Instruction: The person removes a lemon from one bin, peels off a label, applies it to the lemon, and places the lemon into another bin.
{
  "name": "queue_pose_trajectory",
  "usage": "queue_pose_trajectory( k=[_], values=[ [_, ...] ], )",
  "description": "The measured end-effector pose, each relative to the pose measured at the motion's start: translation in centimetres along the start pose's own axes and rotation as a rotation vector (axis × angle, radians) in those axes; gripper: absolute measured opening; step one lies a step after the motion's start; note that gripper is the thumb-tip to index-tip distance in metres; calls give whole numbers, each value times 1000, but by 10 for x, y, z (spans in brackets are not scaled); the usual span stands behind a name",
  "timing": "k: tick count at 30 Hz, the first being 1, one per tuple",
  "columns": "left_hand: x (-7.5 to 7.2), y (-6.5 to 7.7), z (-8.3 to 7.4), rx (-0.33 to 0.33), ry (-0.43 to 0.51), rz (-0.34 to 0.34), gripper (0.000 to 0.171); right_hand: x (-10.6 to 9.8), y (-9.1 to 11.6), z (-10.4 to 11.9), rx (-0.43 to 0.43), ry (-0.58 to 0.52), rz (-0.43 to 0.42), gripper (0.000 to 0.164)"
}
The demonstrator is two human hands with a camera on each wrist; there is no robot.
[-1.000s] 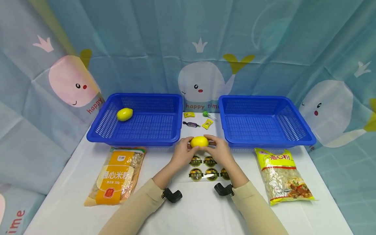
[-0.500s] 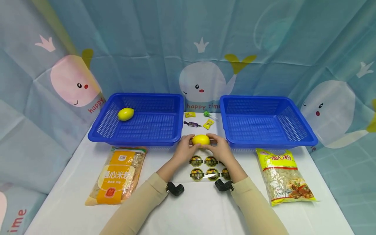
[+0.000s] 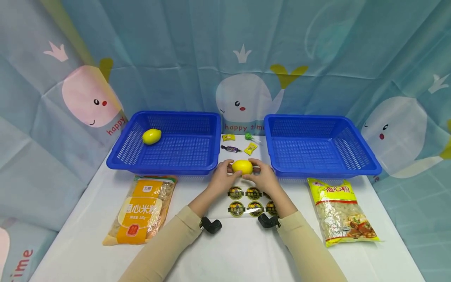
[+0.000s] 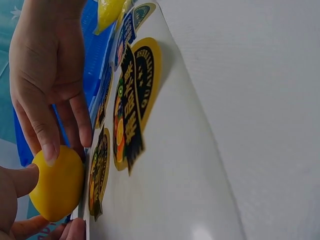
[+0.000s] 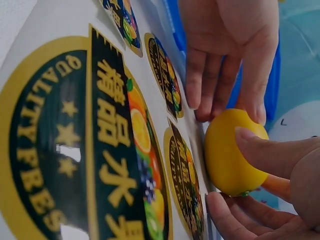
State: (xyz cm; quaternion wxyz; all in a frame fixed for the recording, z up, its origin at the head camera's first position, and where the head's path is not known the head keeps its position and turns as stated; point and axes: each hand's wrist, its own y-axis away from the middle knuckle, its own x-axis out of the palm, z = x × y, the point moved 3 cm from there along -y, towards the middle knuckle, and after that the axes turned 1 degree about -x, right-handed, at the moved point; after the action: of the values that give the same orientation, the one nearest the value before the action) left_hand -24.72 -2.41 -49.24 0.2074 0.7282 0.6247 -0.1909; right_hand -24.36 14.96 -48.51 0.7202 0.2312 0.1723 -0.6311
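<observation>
A yellow lemon [image 3: 242,167] is held between both hands near the middle of the table. My left hand [image 3: 223,178] grips its left end, thumb on the near side and fingers behind. From the right, my right hand [image 3: 262,178] grips the other end the same way. In the right wrist view the lemon [image 5: 232,152] shows a small green tip, with both thumbs pressed on its skin. Just in front of the hands lies a sheet of round black-and-gold stickers [image 3: 236,209], partly covered by the right forearm. Another lemon [image 3: 152,136] sits in the left blue basket [image 3: 162,171].
A second blue basket [image 3: 327,172] stands at the right. Between the baskets lie yellow-wrapped candies [image 3: 250,148], a purple-wrapped candy [image 3: 231,149] and a green lollipop [image 3: 248,136]. An orange pasta bag [image 3: 141,211] lies at left, a yellow pasta bag [image 3: 341,211] at right.
The lemon and both hands hold almost the same place. The whole head view has shifted slightly, so everything sits a little farther right in it.
</observation>
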Motion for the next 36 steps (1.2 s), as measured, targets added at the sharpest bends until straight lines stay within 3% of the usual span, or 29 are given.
queue_pose_trajectory(
  k=[13, 27, 36],
  values=[
    [2, 1, 1, -8, 1, -3, 58, 5, -5, -6, -31, 42, -21, 67],
    [-1, 2, -2, -61, -9, -12, 71, 7, -8, -6, -18, 20, -13, 83],
    [-8, 19, -3, -65, -77, -4, 72, 3, 14, 1, -17, 81, -51, 94]
  ],
)
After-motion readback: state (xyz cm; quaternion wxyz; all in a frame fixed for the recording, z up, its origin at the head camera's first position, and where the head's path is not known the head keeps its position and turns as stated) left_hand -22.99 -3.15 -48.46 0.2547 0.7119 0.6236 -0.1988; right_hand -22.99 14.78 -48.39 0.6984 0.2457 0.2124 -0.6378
